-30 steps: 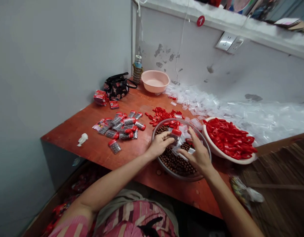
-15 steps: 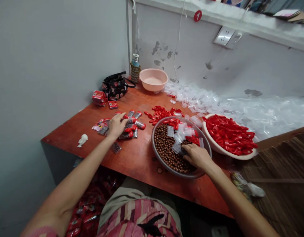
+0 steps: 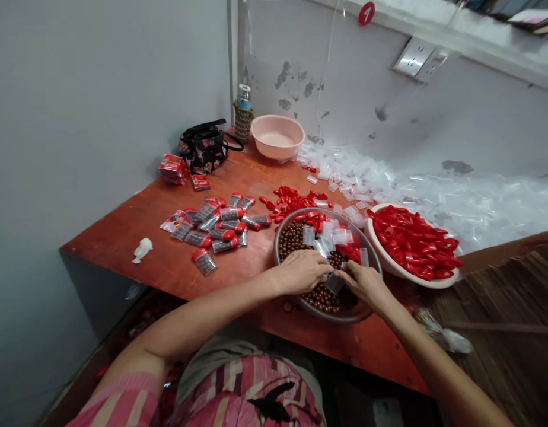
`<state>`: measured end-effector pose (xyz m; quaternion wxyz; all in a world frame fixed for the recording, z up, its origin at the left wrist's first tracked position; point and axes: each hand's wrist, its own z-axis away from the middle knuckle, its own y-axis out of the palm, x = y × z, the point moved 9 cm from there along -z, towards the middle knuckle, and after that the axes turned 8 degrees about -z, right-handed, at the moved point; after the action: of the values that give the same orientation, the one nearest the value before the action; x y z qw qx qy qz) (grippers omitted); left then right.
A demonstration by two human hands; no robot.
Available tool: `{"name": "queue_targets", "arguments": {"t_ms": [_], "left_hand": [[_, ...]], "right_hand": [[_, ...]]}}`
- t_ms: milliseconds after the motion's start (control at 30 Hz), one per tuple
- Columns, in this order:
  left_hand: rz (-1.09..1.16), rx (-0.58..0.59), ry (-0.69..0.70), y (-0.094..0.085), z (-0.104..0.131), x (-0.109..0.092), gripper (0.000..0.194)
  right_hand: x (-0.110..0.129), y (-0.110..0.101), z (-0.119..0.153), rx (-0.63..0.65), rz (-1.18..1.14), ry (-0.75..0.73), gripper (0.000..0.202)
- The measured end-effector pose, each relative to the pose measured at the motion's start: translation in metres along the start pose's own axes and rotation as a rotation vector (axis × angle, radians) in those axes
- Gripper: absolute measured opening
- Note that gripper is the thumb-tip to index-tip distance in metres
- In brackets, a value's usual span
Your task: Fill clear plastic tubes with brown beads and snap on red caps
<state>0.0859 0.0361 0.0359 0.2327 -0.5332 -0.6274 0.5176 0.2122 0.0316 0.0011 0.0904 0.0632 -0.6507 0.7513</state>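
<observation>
So the right hand (image 3: 365, 283) has its thumb and fingers nearly pinched together on a clear container (image 3: 334, 283), low over the brown balls (image 3: 293, 239) in the near half of the grey bowl (image 3: 277, 248). The left hand (image 3: 302, 271) is right up against it, fingers bent and close together, tips at the container's far end; can't tell if they're actually gripping. Half a second back that hand was over at the filled packs (image 3: 203, 261) on the left, and now it's back at the bowl, so the whole pile shows, red-capped pack nearest the edge included.

Rest of the bowl: roughly half a dozen loose clear pieces (image 3: 308, 235) plus some red parts (image 3: 315, 220), way too many balls to count. The packs overlap, but there's easily more than a dozen. One white basin (image 3: 437, 283) of red caps (image 3: 411, 240) sits just right of the bowl, and a red heap (image 3: 288, 200) lies just beyond it on the far left. Far side of the red table (image 3: 136, 220) has one pink basin (image 3: 277, 135), one bottle (image 3: 244, 98) in a woven holder, one dark handbag (image 3: 205, 151), and one crumpled tissue (image 3: 143, 250) is near the left edge.
</observation>
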Motion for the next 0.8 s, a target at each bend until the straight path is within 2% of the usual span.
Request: {"name": "queue_targets", "arguments": {"t_ms": [67,167,233,267,367,500,633,800], "left_hand": [[-0.097,0.095,0.11,0.016,-0.008,-0.01,0.017],[-0.212,0.175,0.152,0.031,-0.021,-0.007,0.014],[-0.265,0.186,0.147,0.035,-0.03,0.0,0.015],[-0.286,0.186,0.142,0.036,-0.034,0.005,0.015],[-0.335,0.207,0.116,0.036,-0.043,0.019,0.015],[-0.341,0.184,0.106,0.024,-0.038,0.026,0.017],[-0.237,0.038,0.061,-0.002,-0.019,0.028,0.022],[0.045,-0.179,-0.158,-0.024,0.009,0.053,0.027]], "right_hand": [[0.006,-0.006,0.003,-0.01,0.177,-0.08,0.027],[0.036,-0.009,0.01,0.024,0.213,-0.446,0.018],[0.055,-0.007,0.018,0.086,0.18,-0.675,0.027],[0.06,-0.004,0.02,0.12,0.179,-0.737,0.028],[0.064,0.006,0.018,0.188,0.242,-0.773,0.023],[0.066,0.012,0.016,0.163,0.324,-0.791,0.021],[0.071,0.021,0.013,0.164,0.332,-0.795,0.017],[0.083,0.031,0.002,0.172,0.236,-0.681,0.015]]}}
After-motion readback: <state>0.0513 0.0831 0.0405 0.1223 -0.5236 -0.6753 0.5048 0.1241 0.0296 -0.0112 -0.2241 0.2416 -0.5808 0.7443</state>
